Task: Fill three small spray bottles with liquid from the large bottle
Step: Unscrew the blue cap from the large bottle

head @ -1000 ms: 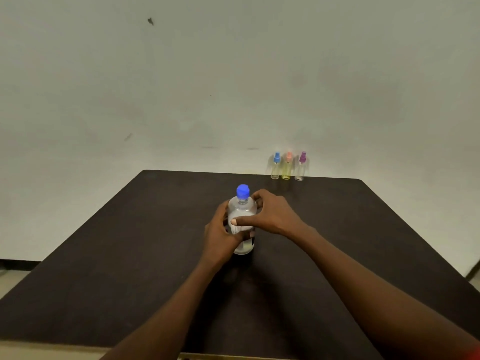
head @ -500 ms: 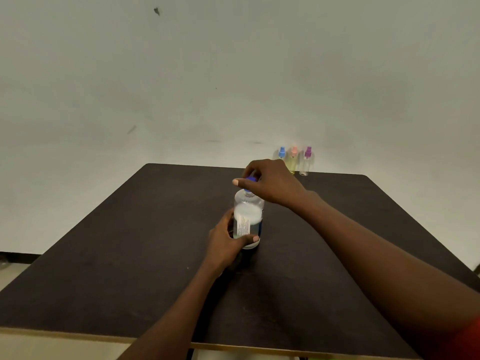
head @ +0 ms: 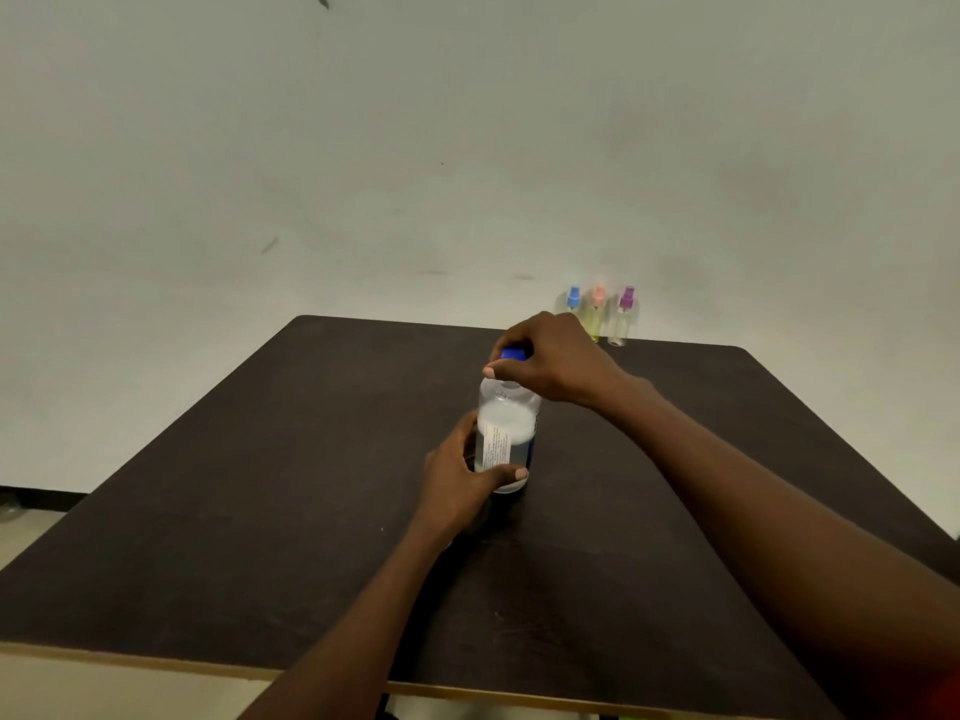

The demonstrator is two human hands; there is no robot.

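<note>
The large clear bottle (head: 505, 433) with a white label stands upright near the middle of the dark table (head: 260, 485). My left hand (head: 457, 480) wraps around its lower body. My right hand (head: 550, 356) sits over its top, fingers closed around the blue cap (head: 513, 354), which is mostly hidden. Three small spray bottles stand in a row at the table's far edge: a blue-topped one (head: 573, 298), an orange-topped one (head: 597, 314) and a purple-topped one (head: 625, 317). My right hand partly covers the blue-topped one's base.
A pale wall (head: 467, 148) rises directly behind the table's far edge. The table's light front edge (head: 156, 662) runs close to me, and a strip of floor (head: 21, 532) shows at the lower left.
My right hand left the bottle's body and rose onto the blue cap, now gripping it. My left hand kept its hold on the bottle's lower part.
</note>
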